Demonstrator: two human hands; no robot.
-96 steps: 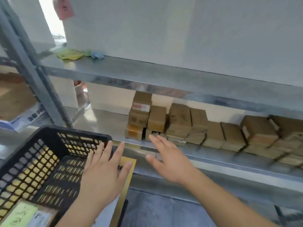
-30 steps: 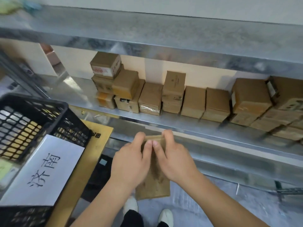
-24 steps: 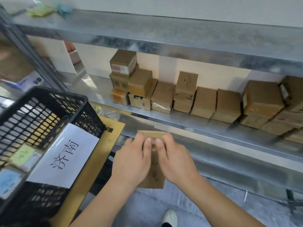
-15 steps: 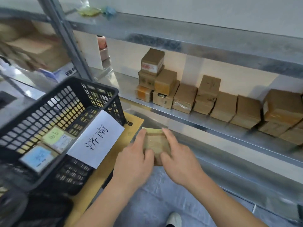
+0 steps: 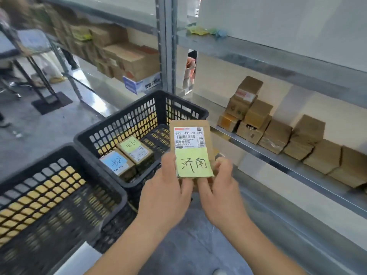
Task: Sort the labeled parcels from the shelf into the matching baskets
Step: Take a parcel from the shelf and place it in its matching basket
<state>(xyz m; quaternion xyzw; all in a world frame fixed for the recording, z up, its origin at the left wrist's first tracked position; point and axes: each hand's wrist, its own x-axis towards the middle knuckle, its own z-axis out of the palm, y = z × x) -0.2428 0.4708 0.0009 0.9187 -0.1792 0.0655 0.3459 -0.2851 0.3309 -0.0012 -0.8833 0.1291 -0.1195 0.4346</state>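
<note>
Flipped label-up since the earlier frame, the parcel [image 5: 191,143] sits upright between my hands: left hand [image 5: 168,197] and right hand [image 5: 220,197] pinch its lower edge beside the basket [image 5: 139,108].

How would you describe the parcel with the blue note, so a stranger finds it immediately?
Find the farther black basket, nearest the shelf post. Two parcels lie inside; take the nearer parcel. Its handwritten note is blue, while its neighbour carries a green one.

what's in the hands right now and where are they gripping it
A flat brown parcel with a green note, held upright by its lower end: left hand at the lower left edge, right hand at the lower right.
</note>
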